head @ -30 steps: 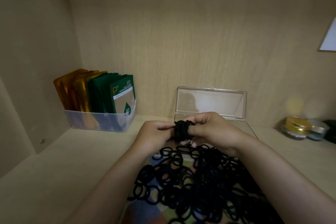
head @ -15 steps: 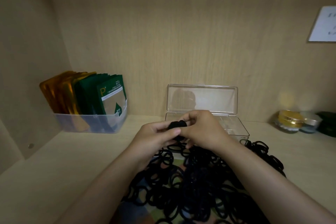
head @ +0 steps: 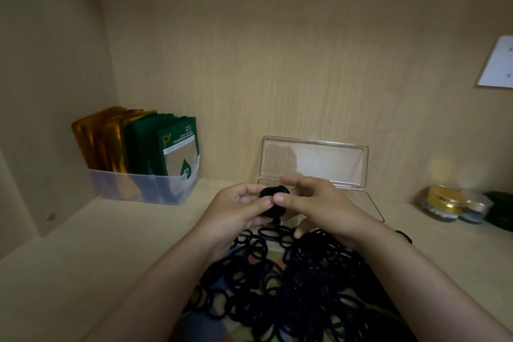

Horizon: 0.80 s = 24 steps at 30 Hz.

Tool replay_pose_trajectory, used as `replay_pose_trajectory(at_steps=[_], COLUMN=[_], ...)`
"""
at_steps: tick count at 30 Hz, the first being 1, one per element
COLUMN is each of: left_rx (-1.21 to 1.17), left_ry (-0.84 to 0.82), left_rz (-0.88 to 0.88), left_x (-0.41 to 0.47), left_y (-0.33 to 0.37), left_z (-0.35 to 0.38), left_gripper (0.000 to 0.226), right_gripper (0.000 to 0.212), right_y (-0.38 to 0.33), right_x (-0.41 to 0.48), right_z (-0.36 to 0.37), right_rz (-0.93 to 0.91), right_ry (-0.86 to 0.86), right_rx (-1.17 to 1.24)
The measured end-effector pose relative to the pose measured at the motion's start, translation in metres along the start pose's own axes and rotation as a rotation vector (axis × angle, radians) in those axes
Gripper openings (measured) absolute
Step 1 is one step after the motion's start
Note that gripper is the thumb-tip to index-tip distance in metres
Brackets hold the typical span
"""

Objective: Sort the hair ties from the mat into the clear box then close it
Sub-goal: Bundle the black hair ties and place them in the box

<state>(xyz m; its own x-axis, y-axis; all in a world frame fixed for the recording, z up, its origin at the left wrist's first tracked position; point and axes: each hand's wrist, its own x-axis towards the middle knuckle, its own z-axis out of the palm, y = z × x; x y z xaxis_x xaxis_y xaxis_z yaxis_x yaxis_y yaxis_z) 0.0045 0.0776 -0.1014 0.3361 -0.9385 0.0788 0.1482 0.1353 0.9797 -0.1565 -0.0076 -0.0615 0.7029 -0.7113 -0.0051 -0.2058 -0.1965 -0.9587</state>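
1. Bundle of black hair ties [head: 273,203]: small stacked wad, held between both hands just above the near edge of the clear box [head: 373,204]; not yet inside.
2. Left hand [head: 238,212] grips the bundle with thumb and curled fingers. Right hand [head: 319,208] pinches it from the other side, thumb on the front, index finger out above.
3. Box open, lid [head: 313,159] upright against the back panel. The part of the base I can see holds no ties; the rest is hidden by my hands.
4. Progress (my judgement): early. A large loose pile of hair ties [head: 291,286] covers the patterned mat [head: 202,329], just before the box. Most sorting remains, then closing.
5. Surface: pale wooden shelf [head: 97,253] in a dim cabinet.
6. Around: translucent tub [head: 138,189] of green and gold sachets [head: 169,141] back left; small jars [head: 444,204] right; white sheet [head: 497,64] on the back panel.
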Motion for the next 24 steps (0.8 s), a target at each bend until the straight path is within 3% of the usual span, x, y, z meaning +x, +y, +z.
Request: replay_pose_trajectory(at_steps=[3, 11, 13, 18, 21, 24], left_rx=[0.022, 0.121, 0.23, 0.68, 0.891, 0.958], left_ry=[-0.001, -0.134, -0.111, 0.205, 0.145, 0.038], left_rz=[0.015, 0.018, 0.112, 0.388, 0.483, 0.453], left_x=[0.001, -0.004, -0.003, 0.017, 0.025, 0.029], left_y=[-0.001, 0.002, 0.005, -0.001, -0.015, -0.026], left_z=[-0.002, -0.006, -0.006, -0.021, -0.023, -0.017], left_gripper=[0.023, 0.023, 0.02, 0.024, 0.033, 0.048], right_gripper=[0.023, 0.018, 0.018, 0.011, 0.008, 0.014], right_y=[-0.003, 0.001, -0.001, -0.016, -0.018, -0.014], right_x=[-0.003, -0.004, -0.002, 0.022, 0.041, 0.063], right_z=[-0.001, -0.005, -0.006, -0.018, -0.013, -0.004], right_rz=[0.063, 0.167, 0.151, 0.079, 0.07, 0.08], right_ry=[-0.134, -0.09, -0.025, 0.299, 0.346, 0.348], right_rx=[0.08, 0.06, 0.034, -0.086, -0.207, -0.431])
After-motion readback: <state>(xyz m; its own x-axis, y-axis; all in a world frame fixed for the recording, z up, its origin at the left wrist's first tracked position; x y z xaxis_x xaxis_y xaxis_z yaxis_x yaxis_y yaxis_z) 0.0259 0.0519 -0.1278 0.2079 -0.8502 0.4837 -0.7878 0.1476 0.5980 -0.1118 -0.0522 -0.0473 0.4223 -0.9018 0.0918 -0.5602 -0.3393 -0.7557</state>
